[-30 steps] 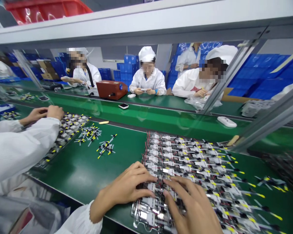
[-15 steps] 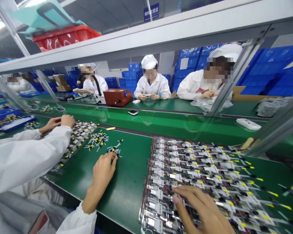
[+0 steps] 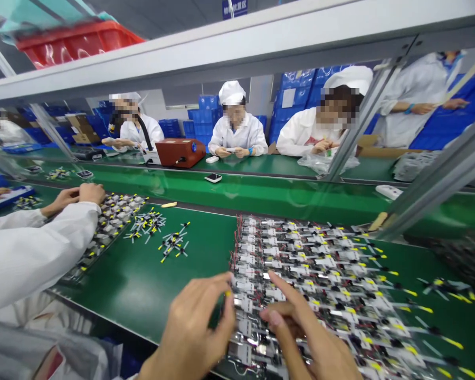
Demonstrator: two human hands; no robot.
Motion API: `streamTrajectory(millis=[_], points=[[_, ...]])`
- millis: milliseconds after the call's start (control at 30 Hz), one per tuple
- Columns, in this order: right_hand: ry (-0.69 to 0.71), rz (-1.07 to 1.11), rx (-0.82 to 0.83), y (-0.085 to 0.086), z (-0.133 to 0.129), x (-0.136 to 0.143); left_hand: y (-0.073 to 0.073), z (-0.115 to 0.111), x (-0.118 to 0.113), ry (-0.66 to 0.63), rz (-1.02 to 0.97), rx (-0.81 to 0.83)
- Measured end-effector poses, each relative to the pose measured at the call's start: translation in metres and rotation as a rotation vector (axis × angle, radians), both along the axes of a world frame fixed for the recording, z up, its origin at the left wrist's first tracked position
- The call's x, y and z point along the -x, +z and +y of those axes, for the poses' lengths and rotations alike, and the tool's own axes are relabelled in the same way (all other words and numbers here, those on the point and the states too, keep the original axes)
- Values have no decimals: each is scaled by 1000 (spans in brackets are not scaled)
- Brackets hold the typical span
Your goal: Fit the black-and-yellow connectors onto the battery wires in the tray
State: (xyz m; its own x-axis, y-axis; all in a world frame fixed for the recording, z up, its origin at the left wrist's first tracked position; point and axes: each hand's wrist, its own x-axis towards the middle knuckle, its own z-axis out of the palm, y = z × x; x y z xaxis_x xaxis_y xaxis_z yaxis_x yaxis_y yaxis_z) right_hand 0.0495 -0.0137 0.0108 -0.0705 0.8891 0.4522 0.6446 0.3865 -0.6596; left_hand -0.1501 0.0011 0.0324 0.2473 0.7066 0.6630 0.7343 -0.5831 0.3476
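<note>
My left hand [image 3: 193, 322] pinching a yellow-tipped piece [image 3: 228, 293], my right hand [image 3: 314, 338] over rows of parts [image 3: 325, 264], its hold I cannot tell

Bright red plastic bin [image 3: 79, 46] parked up on a long pale metal shelf [image 3: 221, 51], with stacks of shiny blue plastic boxes [image 3: 206, 119] way in back. Boxy reddish-brown machine [image 3: 181, 153] sits near a person in a white coat and cap [image 3: 239, 132], and a small white gadget with a dark face [image 3: 212, 178] is just lying on the glossy green strip [image 3: 261, 193].
</note>
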Motion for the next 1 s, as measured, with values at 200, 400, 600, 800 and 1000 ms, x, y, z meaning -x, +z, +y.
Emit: streamTrajectory(millis=[200, 400, 600, 800, 1000], points=[[93, -104, -74, 1, 8, -16, 13, 17, -30, -284, -201, 465], [125, -89, -11, 4, 18, -27, 18, 52, -27, -562, -249, 678], [180, -9, 147, 6, 22, -29, -2, 96, -2, -610, -2, 463], [3, 20, 210, 13, 21, -33, -31, 102, 10, -630, 255, 386], [125, -119, 132, 23, 34, -31, -40, 96, 5, -643, 332, 323]])
